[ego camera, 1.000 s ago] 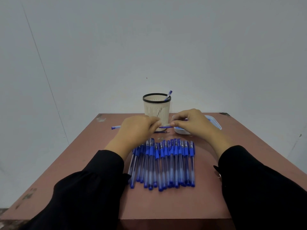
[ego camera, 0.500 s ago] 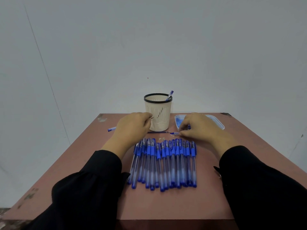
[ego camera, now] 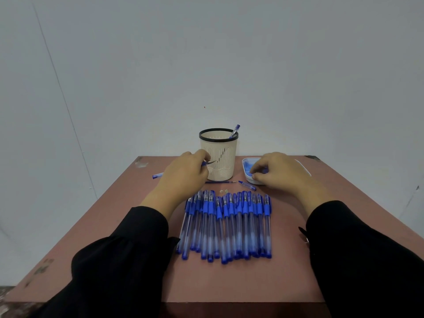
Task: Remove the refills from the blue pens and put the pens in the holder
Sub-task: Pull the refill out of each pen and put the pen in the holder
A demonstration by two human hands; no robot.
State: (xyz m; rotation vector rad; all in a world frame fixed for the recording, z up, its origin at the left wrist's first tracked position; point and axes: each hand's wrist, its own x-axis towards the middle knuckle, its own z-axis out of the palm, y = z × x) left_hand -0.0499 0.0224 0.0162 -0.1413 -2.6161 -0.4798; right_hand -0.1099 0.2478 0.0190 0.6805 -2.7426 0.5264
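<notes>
My left hand [ego camera: 183, 177] grips a blue pen [ego camera: 158, 175] held crosswise, its bare tip pointing at the cream mesh holder [ego camera: 218, 154]. One blue pen [ego camera: 235, 130] leans inside the holder. A thin refill [ego camera: 220, 182] lies on the table in front of the holder, and a short blue cap piece [ego camera: 247, 185] lies to its right. My right hand [ego camera: 280, 173] hovers over the near left corner of the white tray [ego camera: 246, 161], fingers curled down into it; what they hold is hidden. Several capped blue pens [ego camera: 226, 226] lie in a row before me.
The reddish-brown table [ego camera: 229, 278] ends at a grey wall just behind the holder. Blue bits fill the tray. Small pale specks [ego camera: 223, 191] lie between the refill and the row of pens. Black sleeves cover both forearms.
My right hand let go of the cap piece on the table and moved right and back to the tray. My left hand, still with the pen, shifted slightly toward the holder.
</notes>
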